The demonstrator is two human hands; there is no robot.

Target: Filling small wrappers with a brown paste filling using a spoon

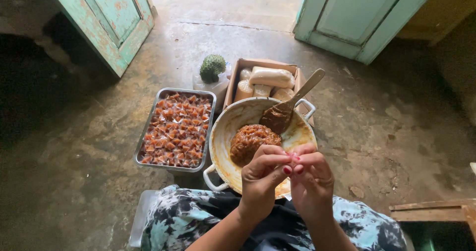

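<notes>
My left hand and my right hand meet fingertip to fingertip just above the near rim of a cream enamel pan. They pinch something small between them; it is hidden by the fingers. The pan holds a mound of brown sticky paste, and a wooden spoon coated in paste leans on its far rim. To the left lies a metal tray full of small wrapped brown sweets.
A cardboard box with rolls of pale wrapping stands behind the pan, beside a green bumpy fruit on a bag. Teal doors open onto the concrete floor. A wooden stool is at the right. My patterned clothing fills the bottom.
</notes>
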